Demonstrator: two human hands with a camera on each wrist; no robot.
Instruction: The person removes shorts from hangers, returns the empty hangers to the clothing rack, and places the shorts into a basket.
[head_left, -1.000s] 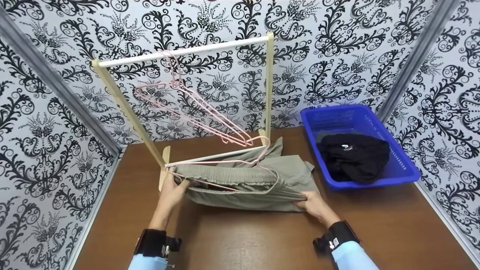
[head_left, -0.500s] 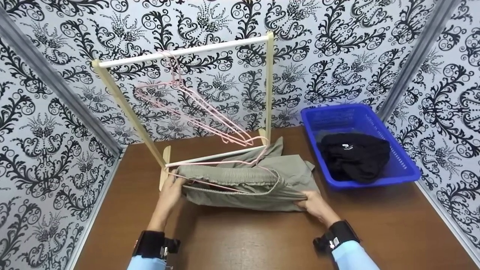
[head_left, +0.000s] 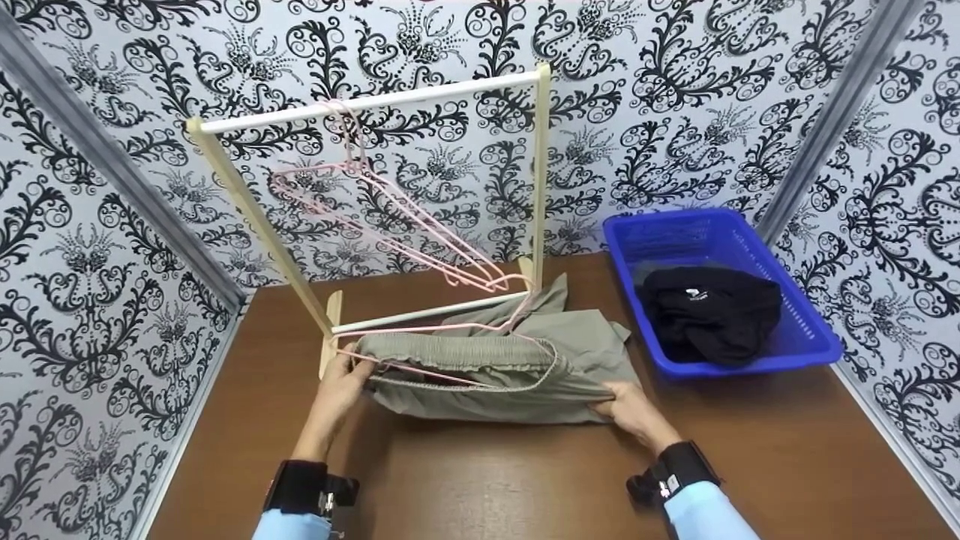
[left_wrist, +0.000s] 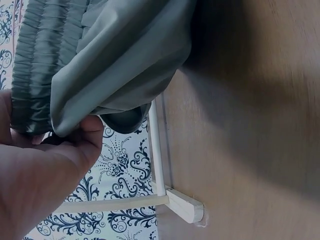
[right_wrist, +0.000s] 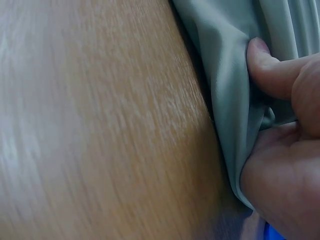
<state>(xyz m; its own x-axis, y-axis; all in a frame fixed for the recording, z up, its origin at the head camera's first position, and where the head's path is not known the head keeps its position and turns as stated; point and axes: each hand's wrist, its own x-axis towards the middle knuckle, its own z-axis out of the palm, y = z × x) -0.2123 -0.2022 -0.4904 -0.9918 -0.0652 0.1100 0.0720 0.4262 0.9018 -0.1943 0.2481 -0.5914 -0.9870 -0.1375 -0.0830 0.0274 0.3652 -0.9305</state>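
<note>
Grey-green pants with a gathered elastic waistband are stretched between my two hands, and their legs spread over the table to the back right. A pink hanger lies partly inside the waist opening; its hook end points toward the rack's right post. My left hand pinches the waistband's left end beside the hanger's left end. In the left wrist view, its fingertips are partly hidden behind the cloth. My right hand grips a bunched fold at the right side, with the thumb on top of the cloth.
Behind the pants stands a wooden rack with a white top rail, where pink hangers hang. On the right is a blue basket holding a black garment. Patterned walls enclose the brown table.
My left hand has shifted slightly outward to the waistband's left end, drawing its fingers out of the opening. My right hand keeps its hold in place.
</note>
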